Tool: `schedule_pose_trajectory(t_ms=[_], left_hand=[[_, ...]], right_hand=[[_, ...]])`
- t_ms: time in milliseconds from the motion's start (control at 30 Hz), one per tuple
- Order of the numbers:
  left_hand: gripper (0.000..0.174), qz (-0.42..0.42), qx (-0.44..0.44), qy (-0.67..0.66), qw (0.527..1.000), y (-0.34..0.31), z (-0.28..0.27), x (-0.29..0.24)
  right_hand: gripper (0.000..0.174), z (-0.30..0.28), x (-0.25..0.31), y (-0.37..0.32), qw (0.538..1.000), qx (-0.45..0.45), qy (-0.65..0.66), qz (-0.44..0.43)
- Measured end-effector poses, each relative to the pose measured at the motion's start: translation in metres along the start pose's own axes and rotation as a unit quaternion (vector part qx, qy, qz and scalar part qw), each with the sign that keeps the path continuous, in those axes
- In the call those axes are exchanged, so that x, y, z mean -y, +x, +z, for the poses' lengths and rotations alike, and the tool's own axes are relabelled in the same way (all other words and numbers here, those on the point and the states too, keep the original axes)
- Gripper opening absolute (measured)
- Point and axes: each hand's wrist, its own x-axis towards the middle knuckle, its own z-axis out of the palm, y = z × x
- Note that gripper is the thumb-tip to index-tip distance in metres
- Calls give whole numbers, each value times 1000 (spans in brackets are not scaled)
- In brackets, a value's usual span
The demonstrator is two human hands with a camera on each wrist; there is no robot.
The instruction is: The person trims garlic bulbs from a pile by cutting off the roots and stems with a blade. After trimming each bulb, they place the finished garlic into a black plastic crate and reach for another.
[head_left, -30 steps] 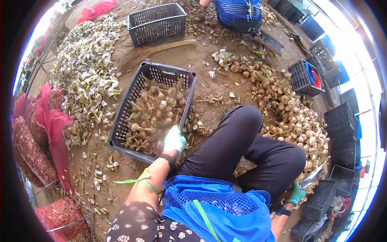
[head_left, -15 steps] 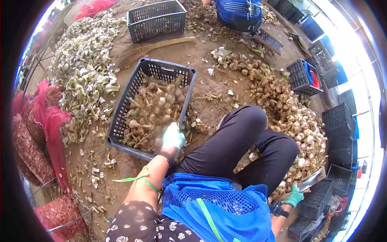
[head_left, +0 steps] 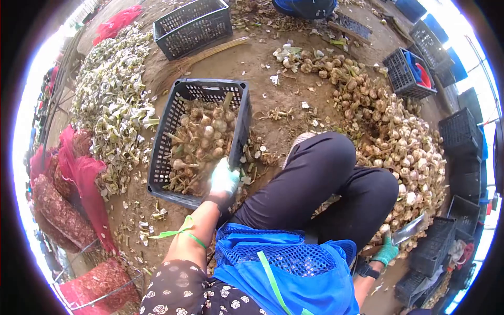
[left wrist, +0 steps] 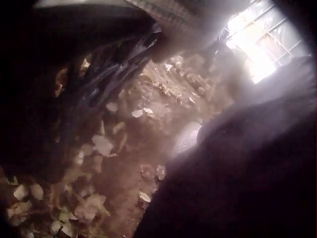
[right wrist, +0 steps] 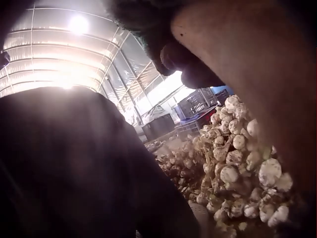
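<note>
In the head view, my gloved left hand grips the near right rim of a black plastic crate. Dirty garlic bulbs with stalks fill much of the crate, and a dusty haze blurs those by the fingers. My gloved right hand holds a broad-bladed cleaver low beside my right knee, its blade pointing outward over the edge of a large garlic heap. The same heap fills the right side of the right wrist view. Dark, hazy crate slats show at left in the left wrist view.
White trimmings lie in a heap at left, above red mesh sacks. Another crate stands beyond a straw broom. Stacked crates line the right side. Part of another person shows at the top.
The head view has shifted, cutting off more of the other person. My left hand stays at the crate's rim, and more of the crate's right outer wall shows. My right hand keeps hold of the cleaver.
</note>
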Motion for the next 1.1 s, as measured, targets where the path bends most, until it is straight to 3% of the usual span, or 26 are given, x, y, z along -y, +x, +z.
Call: schedule_pose_trajectory(t_ms=[67,133,167,200,233,267,300,333,400,467,500,533,600,633,667,733,767,800,867,933,967,1100], left_hand=[[33,5,-17,8,1000,1,-2,-8],[33,-12,38,-14,999,1,-16,-19],[35,13,62,-14,998,22,-14,11],[31,117,147,259,947,38,-34,-2],[24,60,60,130,988,36,-45,-15],[21,-17,-48,-78,996,48,-44,-8],[30,45,-108,90,989,67,-49,3],[44,22,-110,266,957,84,-49,12],[58,119,-88,371,917,110,-47,18],[61,134,-84,468,870,131,-30,33],[61,135,-94,474,865,142,-23,44],[62,81,-81,486,866,142,-22,30],[60,76,-58,503,859,150,-26,21],[54,90,-79,480,869,150,-31,17],[52,31,-77,421,903,149,-38,1],[52,69,-73,111,989,140,-59,-5],[50,118,-32,-51,991,148,-64,17],[46,135,1,-237,962,129,-70,-2],[44,85,58,-402,910,90,-90,-35],[44,75,131,-541,827,73,-97,-34],[45,65,181,-597,779,57,-103,-49],[36,-1,179,-637,750,36,-98,-47]], right_hand=[[17,2,-8,8,1000,2,-1,-5],[17,3,3,7,998,28,44,44],[18,4,8,7,996,33,67,47],[18,5,17,8,998,12,19,53],[17,4,16,14,998,2,3,55],[16,4,16,23,999,-6,-10,53],[16,7,16,30,998,-6,-14,58],[16,10,16,36,999,11,9,47],[16,31,44,17,1000,8,23,19],[17,33,43,20,999,5,-30,-8],[16,31,36,26,998,-18,-55,-20],[16,29,39,22,998,-27,-57,-19],[19,26,50,10,1000,-3,-18,-7],[21,24,51,5,1000,-6,-2,-7],[21,17,46,6,1000,-5,0,-8],[22,-2,28,13,999,-13,10,32],[21,-8,23,14,999,-14,0,36],[21,-9,20,11,999,-12,6,36],[22,-12,16,10,998,-27,34,52],[21,-14,11,15,998,-19,15,54],[20,-11,12,13,999,-17,22,36],[19,-5,23,18,999,5,-25,28]])
